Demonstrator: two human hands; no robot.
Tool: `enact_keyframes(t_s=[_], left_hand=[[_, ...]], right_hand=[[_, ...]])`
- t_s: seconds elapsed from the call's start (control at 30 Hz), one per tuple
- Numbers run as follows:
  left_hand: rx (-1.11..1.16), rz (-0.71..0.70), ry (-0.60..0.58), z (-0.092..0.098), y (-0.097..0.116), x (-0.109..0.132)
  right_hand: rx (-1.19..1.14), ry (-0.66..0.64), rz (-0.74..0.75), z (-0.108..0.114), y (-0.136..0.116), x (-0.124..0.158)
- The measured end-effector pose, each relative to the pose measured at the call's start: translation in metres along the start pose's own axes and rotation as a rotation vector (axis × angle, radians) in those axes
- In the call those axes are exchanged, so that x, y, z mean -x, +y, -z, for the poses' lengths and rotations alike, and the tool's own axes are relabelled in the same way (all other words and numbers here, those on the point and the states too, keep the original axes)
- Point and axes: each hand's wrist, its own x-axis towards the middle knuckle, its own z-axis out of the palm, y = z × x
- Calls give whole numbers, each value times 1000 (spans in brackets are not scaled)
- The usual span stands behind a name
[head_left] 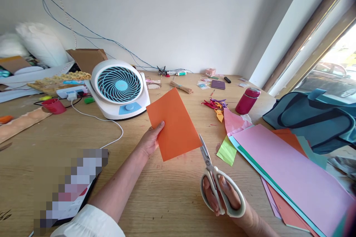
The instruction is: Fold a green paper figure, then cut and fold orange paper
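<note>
An orange sheet of paper (178,126) is held up above the table by my left hand (151,139). The thumb presses on its front near the left edge, and the other fingers are hidden behind it. My right hand (222,196) grips white-handled scissors (208,161), with thumb and fingers through the loops. Their blades point up at the sheet's lower right corner, and the tips meet or nearly meet it; I cannot tell if they touch. The blades look almost closed.
Coloured paper sheets (278,159) are stacked at the right, near a teal bag (311,118) and a red flask (248,100). Paper scraps (217,106) lie behind. A white fan (119,87) stands back left; a blurred-out tablet (73,192) lies front left beside a white cable (111,120).
</note>
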Motion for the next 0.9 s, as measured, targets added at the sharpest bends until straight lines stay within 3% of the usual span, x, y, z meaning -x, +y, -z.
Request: enact_keyframes(t_s=[0.9], left_hand=[[-30, 27, -32, 0, -7, 1]], right_hand=[[14, 8, -38, -3, -2, 1]])
